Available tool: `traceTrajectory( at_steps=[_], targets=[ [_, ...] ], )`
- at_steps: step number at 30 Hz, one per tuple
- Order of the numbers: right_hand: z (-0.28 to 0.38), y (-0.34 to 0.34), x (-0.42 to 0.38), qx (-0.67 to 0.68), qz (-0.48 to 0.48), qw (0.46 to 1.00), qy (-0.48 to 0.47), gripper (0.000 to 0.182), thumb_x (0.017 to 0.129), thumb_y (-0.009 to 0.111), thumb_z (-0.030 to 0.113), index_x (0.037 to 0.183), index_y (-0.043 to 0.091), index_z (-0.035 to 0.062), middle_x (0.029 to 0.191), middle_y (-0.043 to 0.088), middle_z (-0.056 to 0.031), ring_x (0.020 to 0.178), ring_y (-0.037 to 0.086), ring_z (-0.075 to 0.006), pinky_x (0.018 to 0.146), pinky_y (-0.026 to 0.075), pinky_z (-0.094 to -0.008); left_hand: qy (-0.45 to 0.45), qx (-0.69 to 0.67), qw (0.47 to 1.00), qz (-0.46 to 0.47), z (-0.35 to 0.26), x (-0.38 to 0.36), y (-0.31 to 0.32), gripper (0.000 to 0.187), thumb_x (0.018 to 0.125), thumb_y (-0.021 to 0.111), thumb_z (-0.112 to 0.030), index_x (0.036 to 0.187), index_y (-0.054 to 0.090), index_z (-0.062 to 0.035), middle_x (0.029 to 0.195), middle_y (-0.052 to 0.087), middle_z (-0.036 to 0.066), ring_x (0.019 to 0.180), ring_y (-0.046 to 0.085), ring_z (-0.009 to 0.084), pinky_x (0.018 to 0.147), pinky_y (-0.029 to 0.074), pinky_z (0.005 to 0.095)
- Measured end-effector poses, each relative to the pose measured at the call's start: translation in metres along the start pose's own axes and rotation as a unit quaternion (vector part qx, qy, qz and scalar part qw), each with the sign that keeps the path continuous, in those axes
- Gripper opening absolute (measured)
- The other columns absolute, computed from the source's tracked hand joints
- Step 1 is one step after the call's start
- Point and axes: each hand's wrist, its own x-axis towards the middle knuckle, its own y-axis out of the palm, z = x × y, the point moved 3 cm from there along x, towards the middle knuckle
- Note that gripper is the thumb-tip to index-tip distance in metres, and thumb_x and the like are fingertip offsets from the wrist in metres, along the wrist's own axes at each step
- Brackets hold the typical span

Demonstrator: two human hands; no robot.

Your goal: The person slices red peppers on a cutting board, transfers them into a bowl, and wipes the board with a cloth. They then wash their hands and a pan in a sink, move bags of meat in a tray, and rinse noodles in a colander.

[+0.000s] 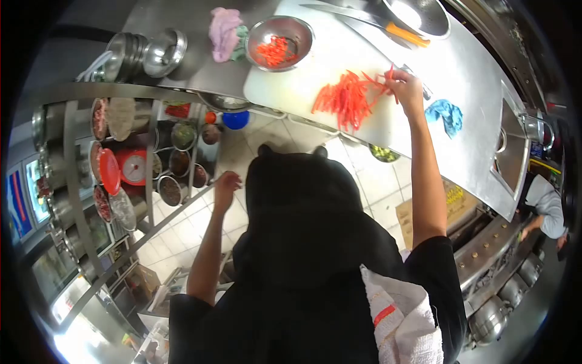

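Observation:
My right hand (pixel 405 90) reaches out over a white cutting board (pixel 291 91) and pinches a few red vegetable strips at the right edge of a loose pile of red strips (pixel 344 98). A small metal bowl (pixel 280 41) with more red pieces stands at the board's far left. A knife with an orange handle (pixel 388 27) lies past the board, beside a large metal bowl (pixel 424 15). My left hand (pixel 225 185) hangs low at my side over the tiled floor, fingers loosely curled, holding nothing.
A blue cloth (pixel 445 115) lies right of the board, a pink cloth (pixel 224 30) to its left near stacked metal bowls (pixel 145 54). Shelves on the left carry several ingredient tubs and a red scale (pixel 136 167). Another person (pixel 542 203) works at the stove on the right.

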Motion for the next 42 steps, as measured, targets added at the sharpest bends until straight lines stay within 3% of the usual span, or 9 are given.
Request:
traceTrajectory(
  at_steps=[10, 14, 20, 23, 26, 30, 34, 39, 42],
  targets=[
    [0.097, -0.004, -0.006, 0.224, 0.138, 0.965, -0.009, 0.021, 0.082, 0.059, 0.0, 0.101, 0.061, -0.0071, 0.092, 0.063, -0.0088, 0.08, 0.057, -0.0131, 0.071, 0.044, -0.0233, -0.256, -0.031, 0.959, -0.113, 0.171, -0.083, -0.064, 0.018, 0.087, 0.044, -0.004, 0.093, 0.061, -0.0041, 0.067, 0.065, 0.007, 0.048, 0.058, 0.0131, 0.038, 0.038, 0.0223],
    [0.161, 0.066, -0.043, 0.231, 0.285, 0.929, 0.039, 0.019, 0.08, 0.059, -0.003, 0.099, 0.059, -0.0042, 0.097, 0.062, -0.0106, 0.087, 0.06, -0.0198, 0.079, 0.048, -0.0292, -0.212, -0.09, 0.969, -0.086, 0.187, -0.07, -0.074, 0.019, 0.083, 0.044, 0.002, 0.094, 0.06, 0.0008, 0.07, 0.065, 0.01, 0.053, 0.062, 0.0171, 0.047, 0.05, 0.0289],
    [0.354, 0.236, -0.145, 0.241, 0.511, 0.824, 0.052, 0.026, 0.076, 0.065, -0.001, 0.102, 0.058, 0.0, 0.087, 0.061, -0.0095, 0.068, 0.061, -0.0202, 0.055, 0.047, -0.0285, -0.153, -0.092, 0.977, -0.114, 0.136, -0.032, -0.119, 0.016, 0.078, 0.047, 0.005, 0.084, 0.063, 0.0031, 0.071, 0.066, 0.013, 0.063, 0.066, 0.0185, 0.055, 0.053, 0.0303],
    [0.475, 0.308, -0.174, 0.206, 0.572, 0.793, -0.029, 0.028, 0.079, 0.065, 0.004, 0.106, 0.057, -0.0014, 0.095, 0.062, -0.0123, 0.085, 0.065, -0.0233, 0.072, 0.054, -0.0301, -0.123, -0.083, 0.979, -0.139, 0.148, -0.028, -0.162, 0.017, 0.077, 0.051, 0.004, 0.088, 0.063, 0.0004, 0.07, 0.067, 0.012, 0.059, 0.065, 0.0184, 0.054, 0.052, 0.0297],
    [0.597, 0.376, -0.214, 0.252, 0.65, 0.699, -0.161, 0.025, 0.084, 0.06, -0.001, 0.109, 0.059, -0.0005, 0.103, 0.063, -0.0086, 0.08, 0.063, -0.01, 0.061, 0.052, -0.0131, -0.126, -0.211, 0.959, -0.141, 0.183, -0.042, -0.201, 0.023, 0.077, 0.052, 0.005, 0.098, 0.06, -0.0004, 0.075, 0.069, 0.014, 0.057, 0.065, 0.0192, 0.046, 0.047, 0.0288],
    [0.724, 0.481, -0.2, 0.23, 0.501, 0.76, -0.344, 0.026, 0.082, 0.062, 0.001, 0.109, 0.061, 0.0002, 0.1, 0.065, -0.0094, 0.072, 0.063, -0.0111, 0.053, 0.05, -0.0195, -0.194, -0.21, 0.939, -0.192, 0.217, -0.081, -0.241, 0.024, 0.077, 0.049, 0.005, 0.098, 0.061, -0.0017, 0.076, 0.069, 0.014, 0.057, 0.065, 0.0191, 0.042, 0.045, 0.0292],
    [0.758, 0.587, -0.14, -0.19, 0.281, 0.742, -0.578, 0.033, 0.077, 0.069, 0.016, 0.107, 0.064, 0.003, 0.076, 0.068, -0.0087, 0.055, 0.062, -0.0134, 0.05, 0.051, -0.0228, -0.271, -0.23, 0.893, -0.276, 0.246, -0.12, -0.257, 0.024, 0.081, 0.045, 0.004, 0.098, 0.061, -0.0008, 0.075, 0.068, 0.015, 0.058, 0.065, 0.0192, 0.043, 0.046, 0.0276],
    [0.784, 0.622, -0.072, -0.242, 0.293, 0.765, -0.52, 0.021, 0.076, 0.069, 0.021, 0.088, 0.071, 0.0031, 0.074, 0.068, -0.0115, 0.058, 0.064, -0.0156, 0.049, 0.053, -0.0315, -0.363, -0.262, 0.859, -0.247, 0.264, -0.163, -0.236, 0.026, 0.087, 0.037, -0.005, 0.101, 0.059, -0.0023, 0.079, 0.067, 0.014, 0.058, 0.063, 0.0198, 0.048, 0.047, 0.0292],
    [0.777, 0.613, -0.091, -0.549, 0.249, 0.348, -0.718, 0.022, 0.076, 0.069, 0.019, 0.086, 0.069, -0.0007, 0.072, 0.067, -0.0132, 0.059, 0.065, -0.0206, 0.05, 0.054, -0.037, -0.323, -0.298, 0.847, -0.298, 0.276, -0.167, -0.233, 0.024, 0.088, 0.039, -0.008, 0.1, 0.059, -0.0031, 0.08, 0.067, 0.014, 0.06, 0.065, 0.0219, 0.052, 0.049, 0.0322]
  ],
)
